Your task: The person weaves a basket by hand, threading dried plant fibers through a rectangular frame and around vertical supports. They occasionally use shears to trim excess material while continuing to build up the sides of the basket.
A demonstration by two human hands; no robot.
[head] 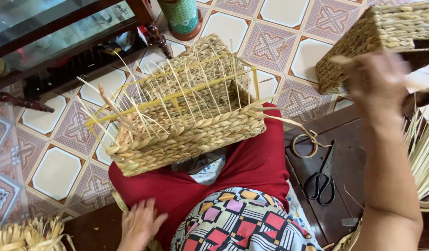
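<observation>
**Half-woven basket on the lap, one hand raised**

A half-woven rectangular basket of braided straw on a yellow wire frame rests tilted on the person's red-trousered lap, its open top turned away toward the patterned tile floor, loose stakes of straw sticking up along its rim.

The left hand lies flat, fingers spread and open, low beside the left thigh at the near edge of a dark wooden bench; it holds nothing. A bundle of pale straw lies just beyond it at the bench's left corner.

The right hand is lifted well above the bench and blurred; a pale straw strand juts from its fingers, though how tightly it is closed cannot be told. Behind it stands a finished braided straw basket.

On the bench's right side lie black-handled scissors and, just beside them, a coiled ring of straw.
</observation>
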